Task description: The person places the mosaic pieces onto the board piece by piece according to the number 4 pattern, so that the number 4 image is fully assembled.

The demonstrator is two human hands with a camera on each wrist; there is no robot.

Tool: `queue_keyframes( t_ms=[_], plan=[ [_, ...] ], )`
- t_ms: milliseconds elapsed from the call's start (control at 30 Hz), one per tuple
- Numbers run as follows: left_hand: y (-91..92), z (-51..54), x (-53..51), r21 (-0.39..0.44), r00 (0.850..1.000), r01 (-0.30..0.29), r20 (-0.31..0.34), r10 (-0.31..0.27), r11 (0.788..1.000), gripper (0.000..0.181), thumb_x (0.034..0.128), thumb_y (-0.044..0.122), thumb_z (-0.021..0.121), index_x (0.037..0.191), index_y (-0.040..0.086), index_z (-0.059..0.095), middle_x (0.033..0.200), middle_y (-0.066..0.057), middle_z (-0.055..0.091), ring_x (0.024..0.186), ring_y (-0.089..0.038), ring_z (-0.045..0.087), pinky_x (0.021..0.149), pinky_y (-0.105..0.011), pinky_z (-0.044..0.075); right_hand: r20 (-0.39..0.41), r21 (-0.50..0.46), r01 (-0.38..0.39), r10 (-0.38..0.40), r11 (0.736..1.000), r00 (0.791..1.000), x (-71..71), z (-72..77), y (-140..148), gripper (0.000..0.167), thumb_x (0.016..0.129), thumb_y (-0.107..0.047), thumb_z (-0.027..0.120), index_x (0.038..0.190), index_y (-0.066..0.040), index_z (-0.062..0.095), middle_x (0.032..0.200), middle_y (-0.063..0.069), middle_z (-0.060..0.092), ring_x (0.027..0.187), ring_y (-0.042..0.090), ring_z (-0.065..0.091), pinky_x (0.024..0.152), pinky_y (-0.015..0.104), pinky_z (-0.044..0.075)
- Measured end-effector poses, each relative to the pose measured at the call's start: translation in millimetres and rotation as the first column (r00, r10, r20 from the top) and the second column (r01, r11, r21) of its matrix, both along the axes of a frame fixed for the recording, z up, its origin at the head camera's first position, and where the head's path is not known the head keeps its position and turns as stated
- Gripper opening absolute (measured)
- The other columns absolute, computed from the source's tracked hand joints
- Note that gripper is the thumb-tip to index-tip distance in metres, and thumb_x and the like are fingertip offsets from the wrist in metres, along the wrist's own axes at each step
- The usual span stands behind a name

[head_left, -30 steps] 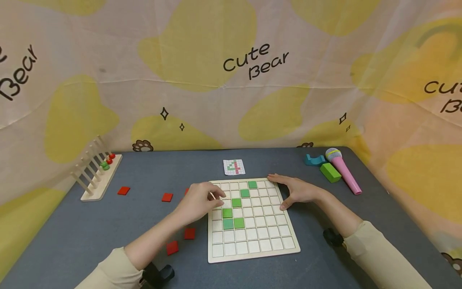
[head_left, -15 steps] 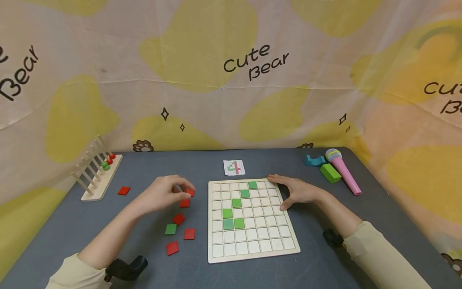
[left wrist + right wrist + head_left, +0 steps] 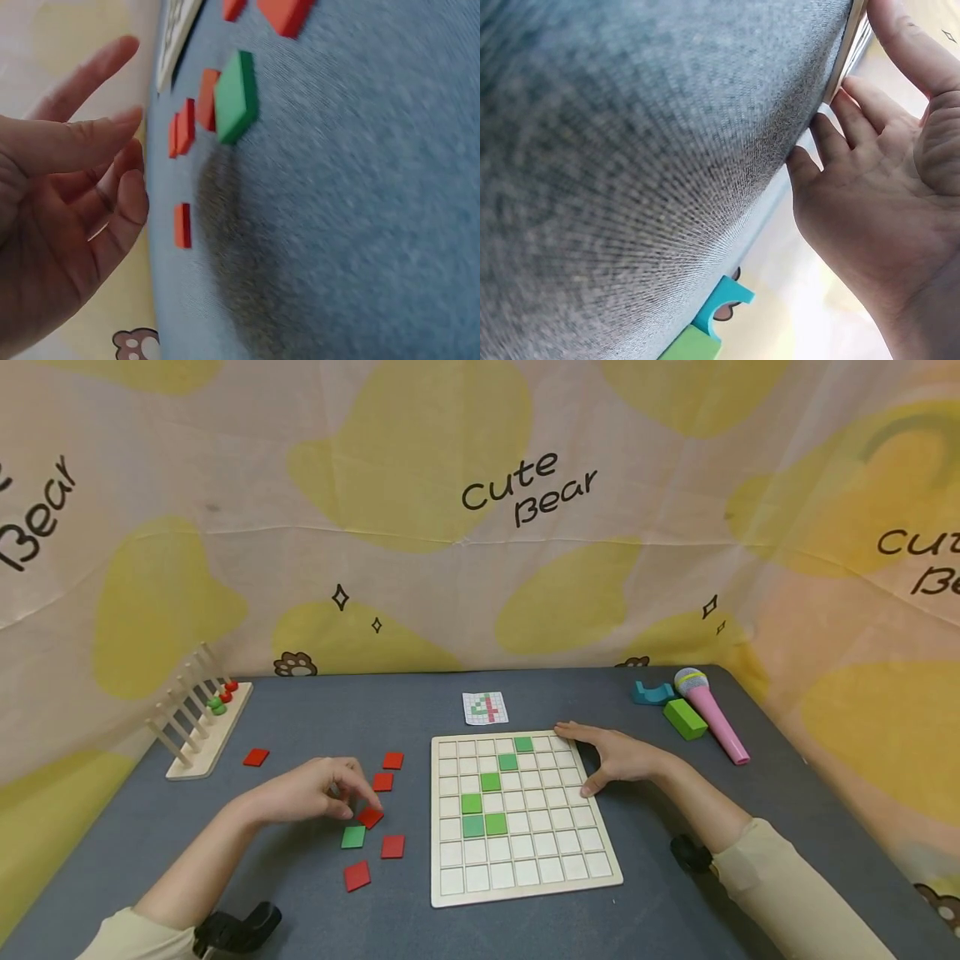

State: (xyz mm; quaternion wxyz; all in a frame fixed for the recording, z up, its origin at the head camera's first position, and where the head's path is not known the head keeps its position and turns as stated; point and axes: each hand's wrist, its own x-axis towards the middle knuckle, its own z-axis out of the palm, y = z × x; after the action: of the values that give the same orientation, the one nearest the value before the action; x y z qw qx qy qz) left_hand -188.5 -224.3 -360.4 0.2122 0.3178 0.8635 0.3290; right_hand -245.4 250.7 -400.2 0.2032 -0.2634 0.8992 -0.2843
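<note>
From where I stand, the grid board [image 3: 551, 843], roughly square with no clear long axis, serves as reference. The right hand [image 3: 621, 757], thumb and fingers spread, touches the board's right edge. The left hand [image 3: 311, 789], left of the board, is half spread and holds nothing. Beyond the board's far edge lies the pattern card [image 3: 485, 708]. Step in hand, by judgement: selecting the red tile [image 3: 371, 819] left of the board, at the left index fingertip; contact cannot be determined. Next move calls for a thumb-and-index pinch. The tile is square, without a long axis, one corner toward the board.
</note>
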Motion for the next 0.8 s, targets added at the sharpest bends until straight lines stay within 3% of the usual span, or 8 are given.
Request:
queue_keyframes(
  t_ms=[233, 433, 800],
  plan=[
    [-6.2, -14.3, -2.0, -0.001, 0.993, 0.063, 0.103, -0.063, 0.998, 0.042, 0.0760, -0.009, 0.065, 0.104, 0.019, 0.078, 0.099, -0.003, 0.064, 0.078, -0.009, 0.051, 0.066, -0.021, 0.044, 0.008, 0.006, 0.004, -0.004, 1.000, 1.000, -0.2, 0.2, -0.5, 0.111, 0.068, -0.036, 0.088, 0.156, -0.009, 0.028, 0.165, 0.018, 0.018, 0.153, 0.042, 0.014, 0.117, 0.069, 0.017],
    [-7.2, -21.3, -0.3, -0.041, 0.987, 0.063, 0.148, -0.057, 0.997, 0.047, 0.0755, -0.008, 0.067, 0.110, 0.023, 0.077, 0.097, -0.003, 0.058, 0.075, -0.008, 0.048, 0.066, -0.021, 0.042, 0.015, -0.004, 0.005, -0.004, 1.000, 1.000, -0.3, 1.7, -1.3, 0.109, 0.068, -0.036, 0.088, 0.156, -0.009, 0.029, 0.165, 0.019, 0.018, 0.154, 0.042, 0.013, 0.117, 0.068, 0.016],
    [-6.8, -23.6, 1.2, -0.056, 0.989, 0.061, 0.136, -0.053, 0.997, 0.049, 0.0729, -0.008, 0.069, 0.110, 0.024, 0.077, 0.090, -0.003, 0.053, 0.073, -0.008, 0.045, 0.063, -0.020, 0.040, 0.008, -0.004, 0.001, -0.001, 1.000, 1.000, 0.4, 0.3, -0.6, 0.109, 0.068, -0.037, 0.088, 0.156, -0.009, 0.028, 0.165, 0.018, 0.018, 0.153, 0.042, 0.014, 0.116, 0.069, 0.017]
  ],
)
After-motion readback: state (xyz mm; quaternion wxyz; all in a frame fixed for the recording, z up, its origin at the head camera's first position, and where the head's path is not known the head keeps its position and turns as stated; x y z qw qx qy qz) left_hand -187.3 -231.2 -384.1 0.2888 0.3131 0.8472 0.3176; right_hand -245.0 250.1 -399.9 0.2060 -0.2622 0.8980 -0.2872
